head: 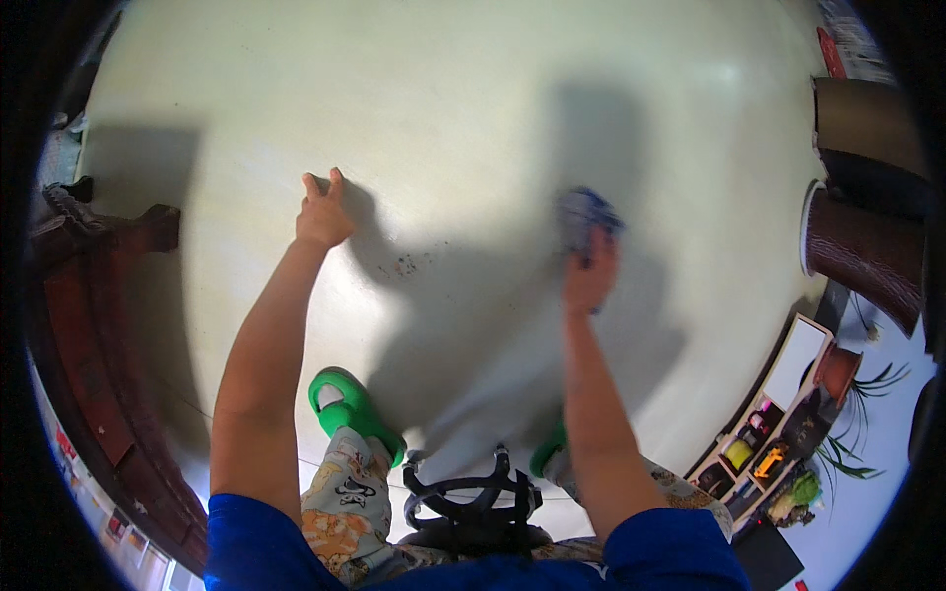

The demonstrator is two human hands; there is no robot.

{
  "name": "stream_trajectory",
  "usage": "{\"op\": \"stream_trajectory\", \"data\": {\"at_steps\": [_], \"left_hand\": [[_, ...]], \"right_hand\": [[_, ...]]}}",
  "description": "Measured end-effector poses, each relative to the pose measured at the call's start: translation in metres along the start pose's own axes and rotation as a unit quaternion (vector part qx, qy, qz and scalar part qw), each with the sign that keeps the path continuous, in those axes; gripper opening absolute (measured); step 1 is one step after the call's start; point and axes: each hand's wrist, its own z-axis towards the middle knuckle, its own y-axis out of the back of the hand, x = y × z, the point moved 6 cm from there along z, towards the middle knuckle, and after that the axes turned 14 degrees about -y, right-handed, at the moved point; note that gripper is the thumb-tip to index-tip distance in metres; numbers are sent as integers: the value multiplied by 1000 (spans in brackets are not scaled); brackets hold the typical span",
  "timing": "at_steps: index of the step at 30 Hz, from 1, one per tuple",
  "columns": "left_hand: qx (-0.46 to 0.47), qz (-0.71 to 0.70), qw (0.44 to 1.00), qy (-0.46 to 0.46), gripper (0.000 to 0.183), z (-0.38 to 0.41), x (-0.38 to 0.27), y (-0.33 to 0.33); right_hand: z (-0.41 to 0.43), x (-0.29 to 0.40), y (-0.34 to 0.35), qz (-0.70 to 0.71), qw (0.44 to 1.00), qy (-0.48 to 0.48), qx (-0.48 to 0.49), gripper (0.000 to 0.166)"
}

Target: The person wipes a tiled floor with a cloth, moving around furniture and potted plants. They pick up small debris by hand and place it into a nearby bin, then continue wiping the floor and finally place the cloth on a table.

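My right hand (pixel 593 272) holds a bunched blue-grey cloth (pixel 585 214) against or just above the pale smooth floor (pixel 458 133); hand and cloth are slightly blurred. To the left, my left hand (pixel 324 214) is held out over the floor with some fingers spread and nothing in it. Whether its fingertips touch the floor, I cannot tell. A small patch of dark crumbs or dirt (pixel 404 264) lies on the floor between the two hands, nearer the left one. Shadows of my arms and body fall across this part.
Green clogs (pixel 347 402) are on my feet, with a wheeled black chair base (pixel 469 499) between my legs. Dark red wooden furniture (pixel 96 354) stands at left. At right are a brown leather-like seat (pixel 865 251) and a shelf (pixel 794 362) with small items and plants.
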Motion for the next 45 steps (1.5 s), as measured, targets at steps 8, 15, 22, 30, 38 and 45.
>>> {"op": "stream_trajectory", "data": {"at_steps": [8,15,22,30,38,45], "left_hand": [[-9,-46,999,-22,86,-2,19,-1],[-13,-47,998,-35,85,1,7,0],[-303,-411,835,-204,54,-48,139,-51],[-280,-423,860,-55,54,-197,141,-90],[-239,-473,847,27,55,-213,144,-119],[-231,-304,920,-90,60,-165,143,-117]], "right_hand": [[-118,165,-24,240,925,-52,291,52],[-69,-35,95,165,948,-234,142,52],[-123,-78,48,23,971,-236,36,56],[-133,21,34,290,886,-300,202,54],[-84,-252,171,319,792,-507,-115,54],[-88,-126,67,29,967,-252,18,61]]}}
